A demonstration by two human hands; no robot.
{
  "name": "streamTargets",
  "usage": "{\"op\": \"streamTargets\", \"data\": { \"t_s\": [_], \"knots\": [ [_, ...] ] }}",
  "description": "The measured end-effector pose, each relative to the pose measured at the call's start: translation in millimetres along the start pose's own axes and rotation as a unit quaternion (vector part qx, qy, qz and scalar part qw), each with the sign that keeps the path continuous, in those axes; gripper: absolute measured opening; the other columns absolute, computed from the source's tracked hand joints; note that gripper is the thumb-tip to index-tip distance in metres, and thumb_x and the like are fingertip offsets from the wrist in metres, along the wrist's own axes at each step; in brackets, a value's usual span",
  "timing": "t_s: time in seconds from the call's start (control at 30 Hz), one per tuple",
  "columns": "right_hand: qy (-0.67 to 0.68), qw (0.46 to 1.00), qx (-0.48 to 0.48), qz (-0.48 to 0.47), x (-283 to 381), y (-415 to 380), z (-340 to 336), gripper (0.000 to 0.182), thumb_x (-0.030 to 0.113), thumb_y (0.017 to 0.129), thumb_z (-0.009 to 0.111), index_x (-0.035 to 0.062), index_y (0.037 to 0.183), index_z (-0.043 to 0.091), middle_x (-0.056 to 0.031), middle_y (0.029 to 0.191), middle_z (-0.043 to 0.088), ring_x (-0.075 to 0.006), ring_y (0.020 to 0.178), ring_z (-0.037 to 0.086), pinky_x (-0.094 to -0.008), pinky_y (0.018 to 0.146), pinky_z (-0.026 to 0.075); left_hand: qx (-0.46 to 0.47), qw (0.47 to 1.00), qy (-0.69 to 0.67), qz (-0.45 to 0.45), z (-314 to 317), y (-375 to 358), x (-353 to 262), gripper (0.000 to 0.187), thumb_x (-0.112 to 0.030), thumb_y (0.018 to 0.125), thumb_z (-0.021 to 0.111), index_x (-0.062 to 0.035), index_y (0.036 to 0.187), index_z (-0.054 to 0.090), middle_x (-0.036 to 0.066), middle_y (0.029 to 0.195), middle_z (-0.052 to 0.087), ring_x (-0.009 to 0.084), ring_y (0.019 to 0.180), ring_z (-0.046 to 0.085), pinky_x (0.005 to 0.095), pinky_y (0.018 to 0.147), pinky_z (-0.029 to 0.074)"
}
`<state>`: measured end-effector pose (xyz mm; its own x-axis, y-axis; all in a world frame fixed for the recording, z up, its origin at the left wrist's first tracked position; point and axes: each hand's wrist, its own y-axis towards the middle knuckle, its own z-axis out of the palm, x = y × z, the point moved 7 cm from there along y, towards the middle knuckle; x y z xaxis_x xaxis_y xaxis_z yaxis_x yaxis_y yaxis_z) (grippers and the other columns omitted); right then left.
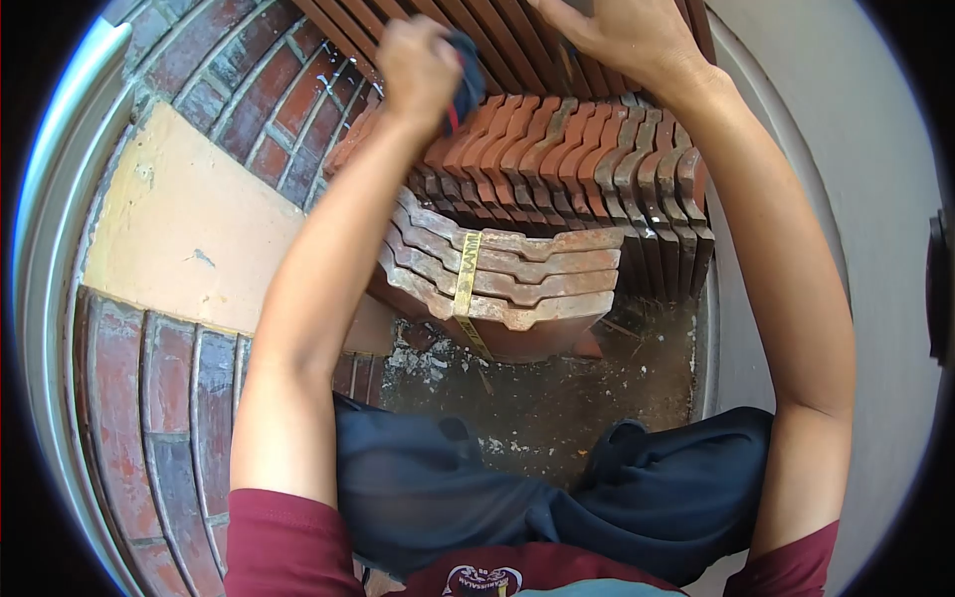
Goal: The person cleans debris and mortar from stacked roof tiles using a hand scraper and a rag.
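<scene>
My left hand [423,75], a little blurred, is closed around a dark cloth-like bundle [466,80] with a red edge. It is over reddish-brown parallel slats [497,45], just above a row of roof tiles [537,149] standing on edge. My right hand [642,40] is against the slats further right, thumb spread; its fingertips run past the top of the view. Closer to my knees, a short stack of weathered roof tiles [537,271] has a yellow printed strap [467,274] around it.
Dusty floor [537,398] with pale flakes and tile fragments lies between the tiles and my knees. Brick wall [149,398] with a cream panel [189,229] runs along the left. A smooth grey surface [885,199] curves along the right.
</scene>
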<state>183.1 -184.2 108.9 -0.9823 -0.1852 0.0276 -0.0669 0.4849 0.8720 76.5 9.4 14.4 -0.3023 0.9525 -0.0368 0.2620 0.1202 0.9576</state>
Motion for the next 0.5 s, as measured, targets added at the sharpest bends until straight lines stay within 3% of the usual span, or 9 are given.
{"op": "streamTargets", "data": {
  "t_s": [0.07,0.13,0.17,0.2,0.27,0.33,0.43,0.5],
  "knots": [
    [0.005,1.000,-0.023,-0.013,2,0,-5,0.032,0.015,0.083,0.074,0.0027,0.100,0.050,-0.0224,0.076,0.060,-0.0436,0.075,0.063,-0.0471,0.066,0.049,-0.068,0.997,0.021,-0.023,-34,42,15,0.017,-0.007,0.079,0.065,-0.0051,0.094,0.073,0.019,0.091,0.063,0.0353,0.090,0.062,0.0434,0.082,0.050],
    [0.012,0.999,-0.043,-0.022,7,0,-7,0.032,0.014,0.083,0.074,0.0029,0.100,0.050,-0.0221,0.075,0.059,-0.0428,0.075,0.063,-0.0466,0.065,0.049,-0.159,0.985,0.048,-0.051,-55,62,15,0.009,0.001,0.076,0.066,-0.0009,0.083,0.061,0.019,0.081,0.061,0.0352,0.078,0.062,0.0436,0.071,0.049],
    [0.018,0.999,-0.032,0.000,6,-1,-4,0.032,0.015,0.083,0.075,0.0028,0.101,0.050,-0.0218,0.075,0.059,-0.0424,0.074,0.063,-0.0459,0.065,0.049,-0.160,0.986,0.032,-0.047,-50,60,18,0.009,0.004,0.076,0.063,-0.0010,0.083,0.062,0.018,0.085,0.059,0.0361,0.081,0.060,0.0451,0.074,0.048],
    [0.024,0.999,-0.021,0.021,5,-4,-1,0.033,0.015,0.083,0.075,0.0028,0.101,0.050,-0.0216,0.075,0.059,-0.0420,0.074,0.063,-0.0452,0.064,0.049,-0.138,0.989,-0.018,-0.046,-41,54,13,0.010,0.004,0.076,0.063,-0.0011,0.085,0.062,0.019,0.084,0.058,0.0383,0.086,0.059,0.0455,0.078,0.048],
    [0.026,0.999,-0.014,0.024,3,-7,5,0.034,0.015,0.083,0.076,0.0027,0.102,0.051,-0.0213,0.076,0.058,-0.0413,0.074,0.064,-0.0439,0.064,0.050,-0.083,0.996,0.029,0.004,-20,31,-8,0.022,0.004,0.078,0.059,0.0000,0.099,0.064,0.021,0.093,0.061,0.0423,0.093,0.057,0.0471,0.085,0.046],
    [0.014,1.000,-0.026,0.000,1,-14,9,0.035,0.015,0.083,0.077,0.0026,0.103,0.052,-0.0212,0.076,0.058,-0.0408,0.074,0.064,-0.0428,0.064,0.050,-0.037,0.995,0.055,0.068,-6,9,-21,0.027,-0.009,0.081,0.066,-0.0045,0.108,0.068,0.024,0.107,0.056,0.0420,0.105,0.054,0.0473,0.088,0.047],
    [0.014,0.999,-0.013,0.037,-6,-17,12,0.035,0.016,0.082,0.078,0.0025,0.103,0.053,-0.0207,0.077,0.058,-0.0387,0.071,0.063,-0.0410,0.064,0.051,0.080,0.989,0.063,0.108,8,-32,-28,0.048,-0.009,0.084,0.064,-0.0025,0.130,0.053,0.034,0.122,0.044,0.0545,0.122,0.038,0.0558,0.104,0.037],
    [0.017,0.999,-0.013,0.048,-6,-15,14,0.036,0.016,0.082,0.079,0.0025,0.102,0.053,-0.0204,0.077,0.058,-0.0379,0.070,0.063,-0.0405,0.064,0.051,0.120,0.989,0.033,0.080,14,-57,-34,0.061,-0.007,0.083,0.063,-0.0030,0.141,0.042,0.036,0.131,0.041,0.0562,0.127,0.036,0.0582,0.110,0.031]
  ]
}}
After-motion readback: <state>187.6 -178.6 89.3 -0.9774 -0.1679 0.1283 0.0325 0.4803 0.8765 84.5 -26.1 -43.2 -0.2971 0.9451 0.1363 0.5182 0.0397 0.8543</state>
